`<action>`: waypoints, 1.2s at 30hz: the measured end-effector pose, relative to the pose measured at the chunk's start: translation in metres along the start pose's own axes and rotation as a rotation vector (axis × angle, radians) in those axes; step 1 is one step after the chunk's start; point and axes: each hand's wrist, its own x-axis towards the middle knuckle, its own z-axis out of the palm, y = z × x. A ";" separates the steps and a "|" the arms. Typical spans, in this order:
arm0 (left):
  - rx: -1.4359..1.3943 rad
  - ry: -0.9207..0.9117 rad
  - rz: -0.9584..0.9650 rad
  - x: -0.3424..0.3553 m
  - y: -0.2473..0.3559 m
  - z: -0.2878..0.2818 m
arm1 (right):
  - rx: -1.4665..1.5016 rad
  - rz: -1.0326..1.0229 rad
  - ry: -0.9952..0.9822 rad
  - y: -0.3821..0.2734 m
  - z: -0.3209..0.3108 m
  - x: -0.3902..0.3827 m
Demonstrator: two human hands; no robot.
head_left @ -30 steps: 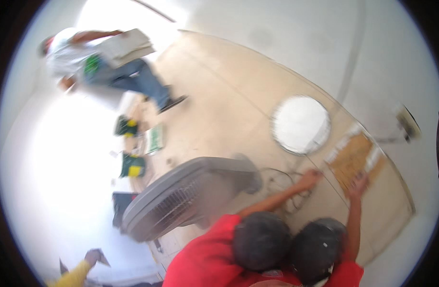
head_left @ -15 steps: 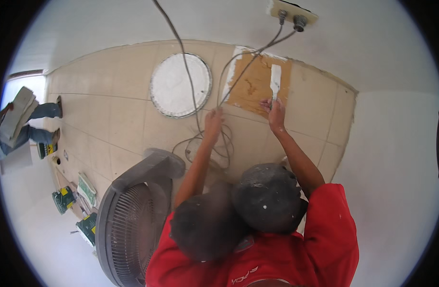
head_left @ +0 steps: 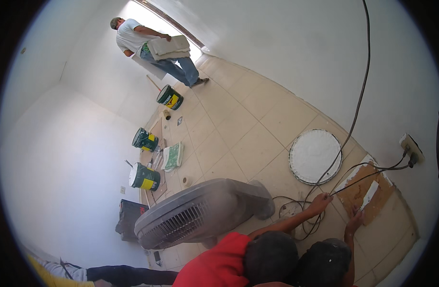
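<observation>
My left hand (head_left: 319, 204) is closed round a dark electric cord (head_left: 360, 98), close to the loose coils on the floor tiles. My right hand (head_left: 355, 220) grips a putty knife (head_left: 370, 193), its broad blade coated white. That blade lies over a brown board (head_left: 385, 192), which has a white-smeared edge and sits near the wall. Beyond my left hand stands a round container of white paste (head_left: 315, 156), with the cord passing over its right side. My dark knees and red shirt fill the bottom of the view.
A grey fan (head_left: 195, 210) lies left of my arm. The cords run to a wall socket (head_left: 411, 148). Green buckets (head_left: 146, 176) and a green-white bag (head_left: 173, 157) line the left wall. Near the bright doorway, a person (head_left: 143, 40) carries white panels (head_left: 169, 47). Another person's dark trouser leg (head_left: 128, 275) shows lower left.
The view has swung to the left, so the board, container and hands now appear farther right. Both hands keep their holds on the cord and the putty knife.
</observation>
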 end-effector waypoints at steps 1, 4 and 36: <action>-0.030 0.018 0.013 0.004 0.004 0.007 | 0.009 -0.015 0.017 0.004 -0.004 0.008; 0.006 -0.001 0.039 0.016 0.008 0.021 | -0.161 -0.032 0.042 0.023 -0.031 0.028; 0.194 0.016 0.139 -0.007 0.081 -0.023 | 0.109 0.239 0.107 -0.097 0.083 0.077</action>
